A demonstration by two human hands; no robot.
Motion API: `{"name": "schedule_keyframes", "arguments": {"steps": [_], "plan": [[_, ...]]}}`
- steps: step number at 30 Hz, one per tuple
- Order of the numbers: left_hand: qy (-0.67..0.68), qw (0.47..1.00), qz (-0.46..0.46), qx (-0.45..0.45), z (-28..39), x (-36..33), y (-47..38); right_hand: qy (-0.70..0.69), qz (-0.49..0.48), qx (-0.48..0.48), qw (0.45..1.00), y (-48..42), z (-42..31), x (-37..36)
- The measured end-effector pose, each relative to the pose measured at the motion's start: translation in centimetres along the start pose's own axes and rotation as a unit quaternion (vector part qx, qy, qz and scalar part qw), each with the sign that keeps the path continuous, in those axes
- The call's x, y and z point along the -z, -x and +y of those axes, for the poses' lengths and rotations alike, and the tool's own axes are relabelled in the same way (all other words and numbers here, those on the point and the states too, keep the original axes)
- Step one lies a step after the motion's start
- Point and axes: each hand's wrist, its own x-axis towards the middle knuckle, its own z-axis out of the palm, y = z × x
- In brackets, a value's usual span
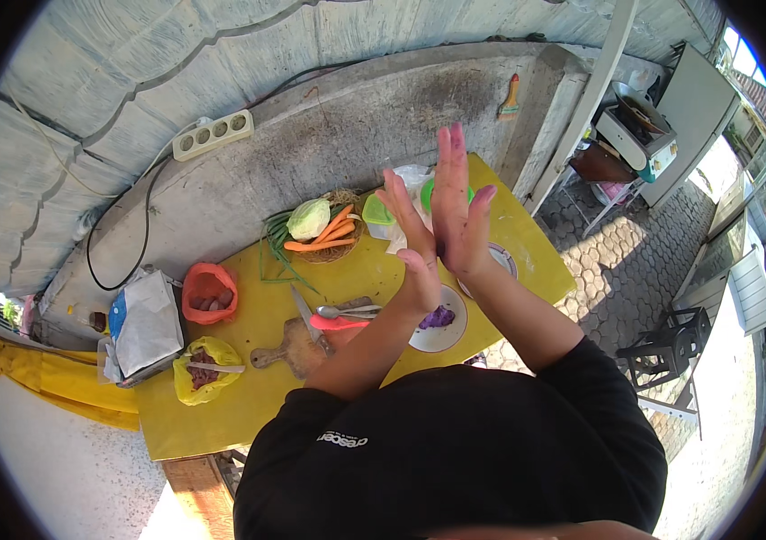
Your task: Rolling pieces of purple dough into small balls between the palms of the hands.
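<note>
My left hand (416,236) and my right hand (458,209) are raised over the yellow table (261,405), heels close together and fingers stretched upward. Purple stains mark the fingers and palm of my right hand. Neither hand holds anything. Below them a white plate (458,336) bears a lump of purple mash (438,317). Left of it lie a wooden cutting board (294,347), a knife (305,310), a metal spoon (329,311) and a pink-red utensil (335,322), partly hidden by my left forearm. Another patterned plate (508,260) is partly behind my right wrist.
A basket (329,254) holds cabbage (308,220) and carrots (339,233), beside long green onions (276,236). Green-lidded containers (377,214) stand near the wall. At left are a red bag (202,280), a yellow bag of meat (187,388) and a covered box (146,324).
</note>
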Motion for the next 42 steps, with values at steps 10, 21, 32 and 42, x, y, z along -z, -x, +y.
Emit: {"name": "schedule_keyframes", "arguments": {"steps": [10, 21, 32, 42], "plan": [[0.026, 0.998, 0.037, 0.048, -1.9, 0.3, -0.7, 0.037, -0.021, -0.026, 0.999, 3.0, -0.4, -0.7], [0.375, 0.919, 0.024, 0.119, 0.8, -1.5, -0.5, 0.215, -0.081, 0.009, 0.973, 3.8, 0.1, 0.5], [0.375, 0.916, 0.028, 0.141, 1.4, -1.1, -0.2, 0.355, -0.087, 0.092, 0.926, 0.5, -0.7, 1.2], [0.239, 0.962, 0.062, 0.116, -1.4, -0.8, -0.7, 0.105, -0.097, 0.047, 0.989, 1.6, -0.9, -1.7]]}}
